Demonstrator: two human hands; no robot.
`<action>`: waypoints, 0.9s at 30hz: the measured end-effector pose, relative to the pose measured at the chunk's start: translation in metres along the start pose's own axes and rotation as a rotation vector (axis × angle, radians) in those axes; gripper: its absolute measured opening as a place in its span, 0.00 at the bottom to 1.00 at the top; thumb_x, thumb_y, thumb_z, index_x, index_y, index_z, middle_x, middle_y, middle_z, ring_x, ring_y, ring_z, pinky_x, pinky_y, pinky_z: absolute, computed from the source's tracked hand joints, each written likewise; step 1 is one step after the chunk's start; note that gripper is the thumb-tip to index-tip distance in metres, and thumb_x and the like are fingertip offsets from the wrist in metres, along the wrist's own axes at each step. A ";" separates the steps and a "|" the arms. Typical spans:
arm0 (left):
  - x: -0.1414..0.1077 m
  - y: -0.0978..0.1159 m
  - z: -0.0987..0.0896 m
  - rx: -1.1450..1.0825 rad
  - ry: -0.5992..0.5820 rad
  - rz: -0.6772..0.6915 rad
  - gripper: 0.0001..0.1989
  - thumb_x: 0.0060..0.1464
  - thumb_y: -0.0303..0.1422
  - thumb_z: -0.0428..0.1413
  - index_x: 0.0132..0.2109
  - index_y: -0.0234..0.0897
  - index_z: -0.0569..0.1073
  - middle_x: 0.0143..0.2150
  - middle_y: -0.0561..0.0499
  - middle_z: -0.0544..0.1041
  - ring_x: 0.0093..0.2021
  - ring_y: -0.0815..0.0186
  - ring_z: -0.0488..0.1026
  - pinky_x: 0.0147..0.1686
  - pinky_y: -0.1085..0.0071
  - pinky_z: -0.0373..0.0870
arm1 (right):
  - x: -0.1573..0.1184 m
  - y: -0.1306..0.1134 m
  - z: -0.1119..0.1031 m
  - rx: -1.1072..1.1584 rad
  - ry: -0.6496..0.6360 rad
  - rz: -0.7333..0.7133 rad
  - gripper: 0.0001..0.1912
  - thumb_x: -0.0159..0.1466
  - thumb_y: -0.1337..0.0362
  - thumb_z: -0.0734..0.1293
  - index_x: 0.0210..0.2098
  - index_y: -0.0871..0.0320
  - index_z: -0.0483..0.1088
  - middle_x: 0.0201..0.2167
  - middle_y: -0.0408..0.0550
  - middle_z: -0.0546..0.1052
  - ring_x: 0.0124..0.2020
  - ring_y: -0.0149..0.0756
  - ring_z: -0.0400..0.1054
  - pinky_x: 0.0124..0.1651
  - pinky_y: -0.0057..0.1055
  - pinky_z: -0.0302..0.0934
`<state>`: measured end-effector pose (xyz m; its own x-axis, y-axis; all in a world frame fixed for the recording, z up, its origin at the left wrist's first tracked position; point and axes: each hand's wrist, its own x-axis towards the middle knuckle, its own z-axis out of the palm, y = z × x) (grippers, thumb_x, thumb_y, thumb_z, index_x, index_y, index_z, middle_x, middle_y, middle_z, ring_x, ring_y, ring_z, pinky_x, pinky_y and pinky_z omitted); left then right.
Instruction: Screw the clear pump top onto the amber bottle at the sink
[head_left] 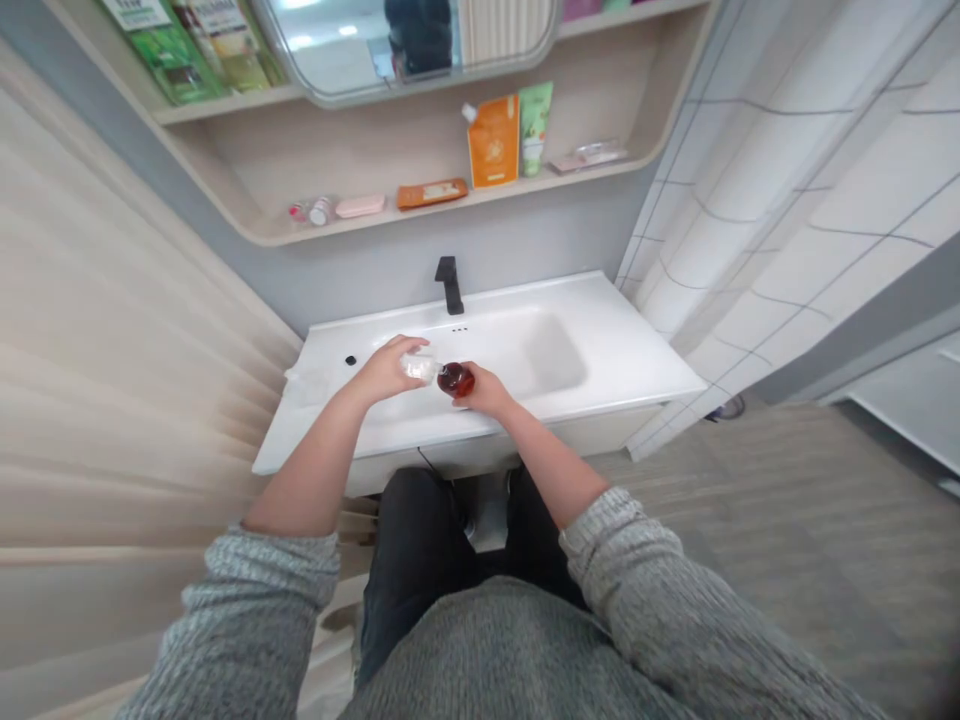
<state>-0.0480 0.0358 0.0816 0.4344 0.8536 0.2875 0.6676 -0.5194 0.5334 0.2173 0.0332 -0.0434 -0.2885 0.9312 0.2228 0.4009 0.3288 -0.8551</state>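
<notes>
Over the front of a white sink [559, 350], my left hand [386, 371] is closed around a small clear bottle [421, 367], which is tilted to the right. My right hand [486, 390] grips a small dark red-brown bottle [454, 380] close beside it. The clear bottle's narrow end meets or nearly meets the top of the dark bottle; whether they touch I cannot tell. Any liquid passing between them is too small to make out. Behind both hands stands a black faucet [450, 286].
An open wall shelf [390, 215] above the sink bears an orange pouch [495, 142], a green tube [534, 128], a flat orange pack [432, 193] and a pink case [361, 206]. A mirror [352, 50] hangs above. A beige curtain [112, 330] is at the left.
</notes>
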 end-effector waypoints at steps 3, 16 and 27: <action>0.003 0.001 -0.001 0.011 0.001 0.008 0.38 0.43 0.38 0.75 0.64 0.46 0.79 0.58 0.46 0.79 0.57 0.50 0.79 0.65 0.54 0.75 | 0.000 0.000 0.000 -0.001 0.006 -0.001 0.42 0.48 0.65 0.86 0.61 0.52 0.75 0.52 0.48 0.85 0.53 0.51 0.81 0.60 0.45 0.72; 0.022 0.006 -0.008 0.033 -0.056 0.011 0.39 0.43 0.41 0.76 0.63 0.44 0.80 0.62 0.45 0.80 0.54 0.51 0.80 0.60 0.54 0.77 | -0.001 -0.001 -0.001 0.032 0.030 0.015 0.41 0.50 0.63 0.86 0.61 0.53 0.74 0.52 0.48 0.86 0.51 0.51 0.81 0.59 0.45 0.73; 0.049 0.044 -0.029 0.197 -0.221 0.001 0.40 0.42 0.41 0.73 0.65 0.42 0.79 0.60 0.45 0.82 0.56 0.50 0.80 0.63 0.55 0.75 | -0.001 -0.001 0.000 0.075 0.081 0.036 0.43 0.51 0.60 0.86 0.63 0.52 0.73 0.52 0.48 0.86 0.53 0.50 0.82 0.59 0.45 0.74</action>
<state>-0.0147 0.0562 0.1422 0.5418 0.8350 0.0961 0.7622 -0.5363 0.3627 0.2177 0.0323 -0.0428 -0.2027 0.9529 0.2257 0.3428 0.2849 -0.8952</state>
